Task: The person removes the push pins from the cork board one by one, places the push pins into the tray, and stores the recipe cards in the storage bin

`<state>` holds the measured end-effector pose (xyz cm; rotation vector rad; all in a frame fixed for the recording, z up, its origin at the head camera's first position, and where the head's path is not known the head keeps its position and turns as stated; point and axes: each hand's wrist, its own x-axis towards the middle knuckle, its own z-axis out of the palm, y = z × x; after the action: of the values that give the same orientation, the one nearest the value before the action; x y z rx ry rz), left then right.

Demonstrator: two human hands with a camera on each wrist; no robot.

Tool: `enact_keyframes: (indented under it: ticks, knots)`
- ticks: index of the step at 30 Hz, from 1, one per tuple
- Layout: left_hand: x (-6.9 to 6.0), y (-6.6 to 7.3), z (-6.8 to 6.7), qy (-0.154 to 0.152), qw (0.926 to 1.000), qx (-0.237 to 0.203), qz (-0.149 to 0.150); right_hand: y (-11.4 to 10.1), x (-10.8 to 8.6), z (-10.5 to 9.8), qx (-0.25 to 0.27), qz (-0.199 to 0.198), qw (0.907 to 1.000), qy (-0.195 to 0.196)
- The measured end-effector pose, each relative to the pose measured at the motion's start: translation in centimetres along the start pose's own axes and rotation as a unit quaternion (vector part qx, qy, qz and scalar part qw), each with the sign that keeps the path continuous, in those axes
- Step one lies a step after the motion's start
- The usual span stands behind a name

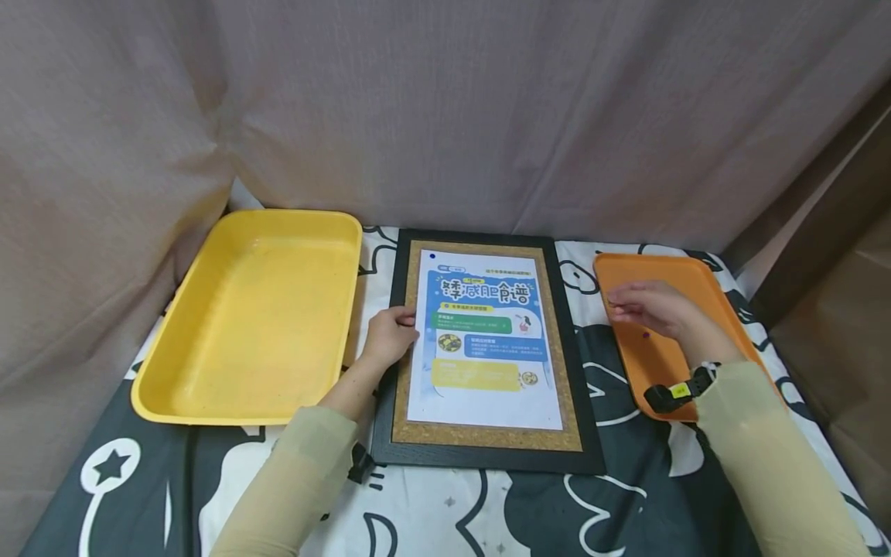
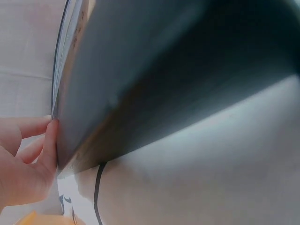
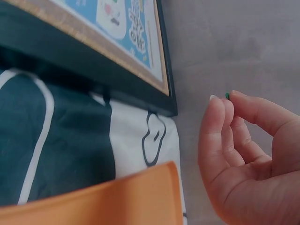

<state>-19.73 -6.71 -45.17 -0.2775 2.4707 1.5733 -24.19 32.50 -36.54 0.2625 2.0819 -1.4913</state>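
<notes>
A printed paper sheet (image 1: 487, 410) lies on a cork board (image 1: 487, 439) with a black frame (image 1: 487, 458); a small blue pin (image 1: 432, 256) sits at its top left corner. My left hand (image 1: 391, 336) touches the left side of the board near the sheet's edge; in the left wrist view the fingertips of that hand (image 2: 28, 164) meet the edge. Above the orange tray (image 1: 661, 267), my right hand (image 1: 647, 308) pinches a tiny green item (image 3: 228, 95) between thumb and fingers, seen in the right wrist view. A small dark pin (image 1: 646, 335) lies in the tray.
A large yellow tray (image 1: 244, 309) stands left of the board. Patterned black and white cloth (image 1: 445, 510) covers the table, and a grey-brown curtain (image 1: 445, 116) hangs behind it.
</notes>
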Motion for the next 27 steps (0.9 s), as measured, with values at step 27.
enact_keyframes:
  ticks: [27]
  knots:
    - [0.1,-0.2,0.1,0.010,0.9998,0.005,0.015,5.9,-1.6,-4.7,0.068,0.036,0.9970,-0.009]
